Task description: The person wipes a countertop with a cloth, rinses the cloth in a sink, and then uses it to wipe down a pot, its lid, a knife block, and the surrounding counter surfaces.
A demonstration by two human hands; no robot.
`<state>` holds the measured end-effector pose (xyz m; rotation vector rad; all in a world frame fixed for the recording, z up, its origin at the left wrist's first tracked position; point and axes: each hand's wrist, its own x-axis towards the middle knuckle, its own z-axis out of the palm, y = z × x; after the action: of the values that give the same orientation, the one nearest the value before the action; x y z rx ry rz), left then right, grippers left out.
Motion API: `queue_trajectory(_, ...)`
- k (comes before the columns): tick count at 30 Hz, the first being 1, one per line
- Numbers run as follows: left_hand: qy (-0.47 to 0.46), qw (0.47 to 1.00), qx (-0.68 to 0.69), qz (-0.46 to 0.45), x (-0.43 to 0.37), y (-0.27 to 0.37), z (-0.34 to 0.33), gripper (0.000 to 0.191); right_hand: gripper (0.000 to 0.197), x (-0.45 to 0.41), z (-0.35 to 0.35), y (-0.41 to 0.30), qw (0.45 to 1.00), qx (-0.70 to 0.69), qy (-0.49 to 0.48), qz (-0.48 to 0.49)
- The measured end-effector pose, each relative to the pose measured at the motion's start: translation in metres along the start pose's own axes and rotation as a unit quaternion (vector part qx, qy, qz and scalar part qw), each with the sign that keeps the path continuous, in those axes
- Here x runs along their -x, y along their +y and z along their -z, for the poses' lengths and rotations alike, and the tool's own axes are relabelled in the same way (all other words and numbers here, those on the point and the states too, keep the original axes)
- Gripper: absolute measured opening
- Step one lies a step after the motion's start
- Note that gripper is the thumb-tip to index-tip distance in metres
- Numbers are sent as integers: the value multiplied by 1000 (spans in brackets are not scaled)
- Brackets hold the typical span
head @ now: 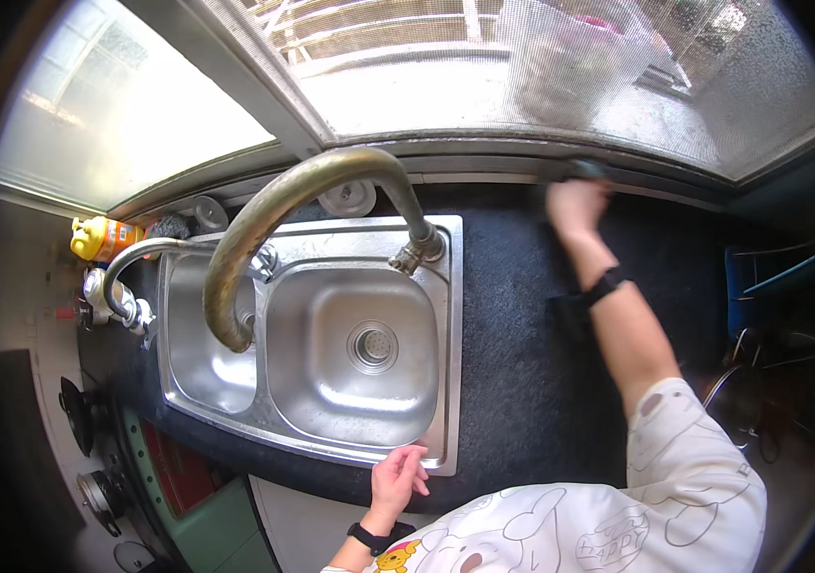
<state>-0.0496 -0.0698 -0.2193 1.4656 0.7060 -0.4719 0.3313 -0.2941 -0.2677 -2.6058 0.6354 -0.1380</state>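
My right hand [579, 204] reaches to the far edge of the black countertop [508, 344], by the window sill. It grips a dark greenish rag-like thing [583, 170], too blurred to name surely. My left hand [399, 478] is at the front rim of the stainless steel double sink [454, 344], fingers loosely bent and holding nothing. Whether it touches the rim, I cannot tell. The larger basin [329, 315] has a drain strainer [377, 344] and holds no dishes. A thick, discoloured curved faucet spout [293, 215] arches over the sink and hides part of the smaller basin [196, 336].
A smaller chrome faucet [164, 245] stands left of the sink, near a yellow bottle [103, 240] and a steel scouring pad [169, 227]. Round lids [348, 198] rest behind the sink. Screened windows [407, 79] border the counter. A blue rack or chair [794, 279] is at right.
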Motion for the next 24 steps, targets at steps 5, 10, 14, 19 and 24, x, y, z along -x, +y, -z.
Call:
queue_trajectory(5,-3,1000,11,-5,0,0,-2,22,23,66,-36,-135,816,-458,-341,-88)
queue_trajectory(10,-33,998,52,-19,-6,-9,2,22,23,50,3,-73,883,-364,-295,31)
queue_trajectory(14,-28,998,36,-43,-1,-10,3,22,43,46,13,-24,943,-50,-108,310)
queue_trajectory(19,-42,995,57,-74,-6,-7,-1,23,54,86,-10,15,857,29,2,514)
queue_trajectory(24,-27,993,61,-94,-4,-17,6,23,47,269,37,71,831,-69,-87,544)
